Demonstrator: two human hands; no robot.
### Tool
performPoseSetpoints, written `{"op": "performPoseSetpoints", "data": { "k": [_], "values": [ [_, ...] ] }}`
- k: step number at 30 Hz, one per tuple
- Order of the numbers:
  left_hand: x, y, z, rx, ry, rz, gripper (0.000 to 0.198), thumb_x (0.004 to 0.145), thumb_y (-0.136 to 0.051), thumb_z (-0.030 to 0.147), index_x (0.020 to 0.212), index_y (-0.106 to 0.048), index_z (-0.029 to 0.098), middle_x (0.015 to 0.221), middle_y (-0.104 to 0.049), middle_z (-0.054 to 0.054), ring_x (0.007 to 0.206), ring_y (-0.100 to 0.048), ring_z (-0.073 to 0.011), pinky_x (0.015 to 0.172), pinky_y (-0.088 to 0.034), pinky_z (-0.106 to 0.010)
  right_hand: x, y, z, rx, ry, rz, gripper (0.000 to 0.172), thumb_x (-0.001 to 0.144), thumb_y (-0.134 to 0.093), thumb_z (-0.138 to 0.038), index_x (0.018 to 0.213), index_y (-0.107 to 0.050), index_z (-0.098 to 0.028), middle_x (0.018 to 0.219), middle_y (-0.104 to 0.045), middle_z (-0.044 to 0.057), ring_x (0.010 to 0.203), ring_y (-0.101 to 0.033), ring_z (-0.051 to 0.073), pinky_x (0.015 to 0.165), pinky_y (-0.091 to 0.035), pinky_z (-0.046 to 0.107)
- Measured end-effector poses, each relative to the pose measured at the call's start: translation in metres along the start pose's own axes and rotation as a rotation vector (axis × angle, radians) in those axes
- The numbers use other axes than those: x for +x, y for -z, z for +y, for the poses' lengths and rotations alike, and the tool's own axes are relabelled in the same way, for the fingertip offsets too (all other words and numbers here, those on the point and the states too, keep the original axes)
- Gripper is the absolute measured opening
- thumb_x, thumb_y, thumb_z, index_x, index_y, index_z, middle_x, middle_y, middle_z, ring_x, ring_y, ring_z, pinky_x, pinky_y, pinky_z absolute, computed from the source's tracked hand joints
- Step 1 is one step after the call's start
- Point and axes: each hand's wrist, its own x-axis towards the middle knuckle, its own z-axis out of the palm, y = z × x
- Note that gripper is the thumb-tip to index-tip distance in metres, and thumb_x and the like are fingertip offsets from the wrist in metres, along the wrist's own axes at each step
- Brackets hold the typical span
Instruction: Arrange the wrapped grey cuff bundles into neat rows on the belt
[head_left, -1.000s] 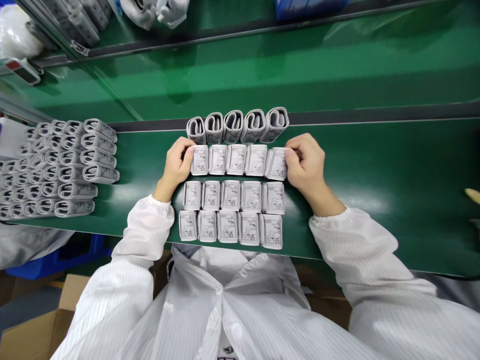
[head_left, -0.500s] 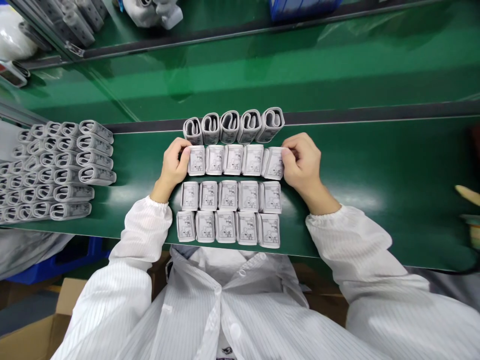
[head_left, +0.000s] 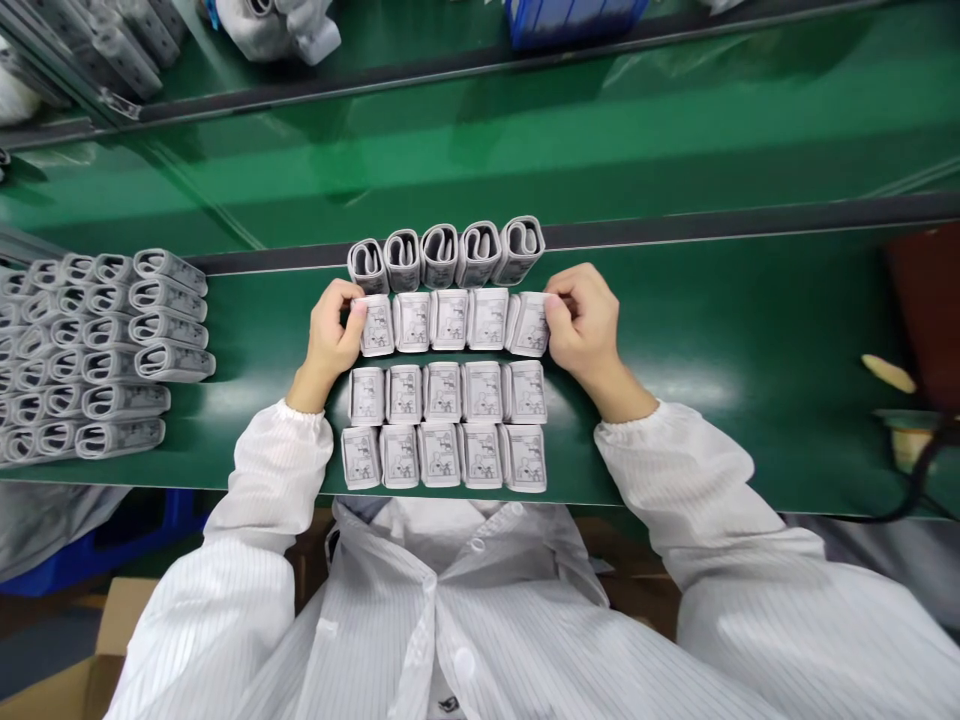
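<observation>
Several folded grey cuffs with printed labels lie in rows on the green table. My left hand presses the left end of the second row of cuffs, fingers curled against the end cuff. My right hand pinches the right end of that same row. Between them the row is squeezed together. Behind it stands a row of rolled cuffs on end. Two more label-up rows lie nearer to me, untouched.
A large block of stacked cuffs fills the table's left side. A green conveyor belt runs behind the table. A cardboard box sits below left. At the right edge are a dark red object and a black cable.
Both hands stay clamped on the ends of the same row. The view has drifted, so everything sits slightly further left in the picture.
</observation>
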Motion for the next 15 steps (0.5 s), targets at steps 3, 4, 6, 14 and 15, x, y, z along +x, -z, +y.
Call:
{"op": "performPoseSetpoints", "data": {
  "k": [3, 4, 6, 14, 15],
  "values": [
    [0.0004, 0.0005, 0.0004, 0.000, -0.016, 0.004, 0.041, 0.119, -0.056, 0.064, 0.102, -0.064, 0.028, 0.094, -0.072, -0.005, 0.083, -0.066, -0.0215, 0.074, -0.051, -0.040, 0.0000, -0.0002, 0.0010, 0.037, 0.016, 0.001, 0.039, 0.118, -0.057, -0.059, 0.093, -0.062, -0.029, 0.094, -0.064, 0.007, 0.085, -0.062, 0.028, 0.080, -0.053, 0.048],
    [0.0004, 0.0006, 0.0004, 0.004, -0.017, 0.004, 0.041, 0.119, -0.056, 0.064, 0.102, -0.064, 0.028, 0.093, -0.072, -0.005, 0.082, -0.066, -0.0215, 0.074, -0.051, -0.040, 0.0001, -0.0002, 0.0009, 0.045, 0.020, 0.002, 0.038, 0.118, -0.058, -0.058, 0.093, -0.062, -0.029, 0.094, -0.065, 0.007, 0.085, -0.062, 0.028, 0.080, -0.054, 0.048],
    [0.0006, 0.0008, 0.0005, 0.013, -0.012, 0.004, 0.042, 0.119, -0.055, 0.065, 0.101, -0.064, 0.028, 0.093, -0.072, -0.005, 0.083, -0.067, -0.0216, 0.075, -0.052, -0.040, 0.0006, -0.0003, 0.0003, 0.053, 0.032, 0.007, 0.037, 0.118, -0.059, -0.056, 0.094, -0.063, -0.029, 0.094, -0.065, 0.007, 0.084, -0.061, 0.028, 0.080, -0.054, 0.048],
    [0.0014, 0.0008, 0.0008, 0.022, 0.000, 0.008, 0.045, 0.119, -0.054, 0.067, 0.100, -0.064, 0.027, 0.092, -0.072, -0.005, 0.082, -0.067, -0.0219, 0.074, -0.052, -0.040, 0.0018, 0.0003, -0.0025, 0.055, 0.069, 0.013, 0.039, 0.120, -0.055, -0.056, 0.094, -0.064, -0.028, 0.094, -0.068, 0.007, 0.084, -0.064, 0.027, 0.080, -0.057, 0.049],
    [0.0014, 0.0007, 0.0007, 0.025, 0.001, 0.007, 0.045, 0.118, -0.054, 0.067, 0.100, -0.064, 0.027, 0.092, -0.072, -0.005, 0.082, -0.067, -0.0219, 0.074, -0.052, -0.040, 0.0017, 0.0005, -0.0024, 0.057, 0.070, 0.009, 0.039, 0.120, -0.055, -0.056, 0.094, -0.064, -0.028, 0.094, -0.068, 0.007, 0.084, -0.065, 0.028, 0.080, -0.057, 0.050]
  ]
}}
